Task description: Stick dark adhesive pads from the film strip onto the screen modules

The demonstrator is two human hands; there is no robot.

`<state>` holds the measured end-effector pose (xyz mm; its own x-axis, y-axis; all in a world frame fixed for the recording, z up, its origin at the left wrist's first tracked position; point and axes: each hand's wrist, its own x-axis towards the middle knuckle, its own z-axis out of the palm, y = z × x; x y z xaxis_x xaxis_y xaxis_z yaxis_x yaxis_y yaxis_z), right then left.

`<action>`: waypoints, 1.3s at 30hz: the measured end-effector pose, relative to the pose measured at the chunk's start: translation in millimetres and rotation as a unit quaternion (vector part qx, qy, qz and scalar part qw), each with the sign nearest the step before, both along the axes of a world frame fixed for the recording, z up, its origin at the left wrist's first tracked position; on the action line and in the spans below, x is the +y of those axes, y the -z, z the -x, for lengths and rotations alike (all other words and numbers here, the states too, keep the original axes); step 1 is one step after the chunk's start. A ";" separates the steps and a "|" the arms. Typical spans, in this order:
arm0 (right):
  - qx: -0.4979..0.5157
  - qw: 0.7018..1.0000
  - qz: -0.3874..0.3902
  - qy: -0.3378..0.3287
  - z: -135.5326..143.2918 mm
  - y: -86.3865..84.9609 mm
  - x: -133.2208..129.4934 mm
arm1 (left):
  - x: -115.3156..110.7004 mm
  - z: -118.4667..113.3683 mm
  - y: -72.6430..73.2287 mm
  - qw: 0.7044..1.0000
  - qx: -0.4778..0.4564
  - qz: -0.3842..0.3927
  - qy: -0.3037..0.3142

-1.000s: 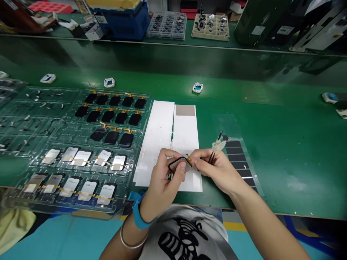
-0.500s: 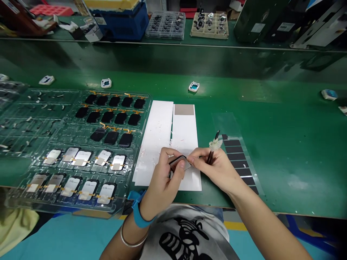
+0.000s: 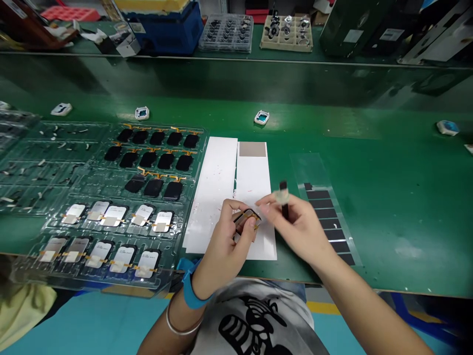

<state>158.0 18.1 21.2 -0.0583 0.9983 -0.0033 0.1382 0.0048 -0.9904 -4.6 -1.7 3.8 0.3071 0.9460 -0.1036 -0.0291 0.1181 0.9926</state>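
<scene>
Judging from the tray (image 3: 201, 167) on your left, you seem partway through the batch. Ten panels (image 3: 148, 265) lie pale side up in its two near rows, and thirteen dark panels (image 3: 148, 159) lie in the three far rows. Which group is finished, you cannot tell from this view; the panel (image 3: 241, 219) you are handling is out of the tray, so it looks to be in progress.

Your left hand (image 3: 221, 246) is closed on that panel, thumb across its face and fingers behind, holding it tilted above the near end of the white sheets (image 3: 254, 187). An orange strip shows at its right edge. Your right hand (image 3: 303, 229) is half curled around a slim dark tool (image 3: 284, 211) with a pale wrap, blurred here. Its thumb and forefinger are close together just beside the panel; whether they pinch anything is too small to tell.

Black rectangles (image 3: 320, 203) remain on the clear sheet (image 3: 309, 165) to your right, and white frames (image 3: 261, 118) stand along the far side of the green worktop (image 3: 399, 197).
</scene>
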 end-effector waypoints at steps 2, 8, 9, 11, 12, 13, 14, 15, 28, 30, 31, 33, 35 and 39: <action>0.004 0.999 -0.026 0.034 -4.7 -7.7 13.5 | -0.6 -0.3 -0.4 1.000 0.019 -0.011 -0.001; -0.030 0.981 -0.110 0.156 -1.2 2.9 95.9 | -1.1 -1.6 1.0 0.982 0.136 -0.111 0.062; -0.010 0.983 -0.087 0.159 0.5 10.6 108.9 | -1.1 -2.0 1.5 0.976 0.159 -0.133 0.070; -0.010 0.983 -0.078 0.166 1.9 26.4 127.4 | -1.2 -3.0 2.2 0.960 0.201 -0.175 0.082; -0.010 0.982 -0.076 0.170 1.3 33.1 132.1 | -1.2 -3.5 2.3 0.952 0.221 -0.190 0.088; -0.013 0.982 -0.076 0.175 -0.1 38.4 134.0 | -1.2 -4.0 2.3 0.945 0.239 -0.203 0.094; -0.014 0.981 -0.074 0.179 -1.9 42.3 133.6 | -1.2 -4.4 2.3 0.937 0.257 -0.214 0.098; -0.013 0.981 -0.071 0.182 -4.0 45.0 131.4 | -1.1 -4.8 2.2 0.930 0.272 -0.225 0.101; -0.005 0.981 -0.062 0.186 -9.2 47.3 115.8 | -1.1 -5.2 4.7 0.904 0.312 -0.271 0.112; -0.005 0.982 -0.059 0.181 -10.2 47.9 115.1 | -1.0 -5.2 5.0 0.903 0.312 -0.272 0.111; -0.005 0.982 -0.057 0.179 -10.6 48.1 114.7 | -0.8 -5.2 4.9 0.903 0.312 -0.272 0.111; -0.003 0.983 -0.056 0.177 -11.2 48.0 114.1 | -0.3 -5.1 4.7 0.904 0.312 -0.271 0.108; -0.001 0.982 -0.056 0.180 -11.4 47.6 114.0 | -0.1 -4.9 4.4 0.906 0.309 -0.269 0.109; 0.006 0.981 -0.058 0.183 -10.3 46.8 114.0 | 0.0 -4.4 3.7 0.907 0.305 -0.270 0.109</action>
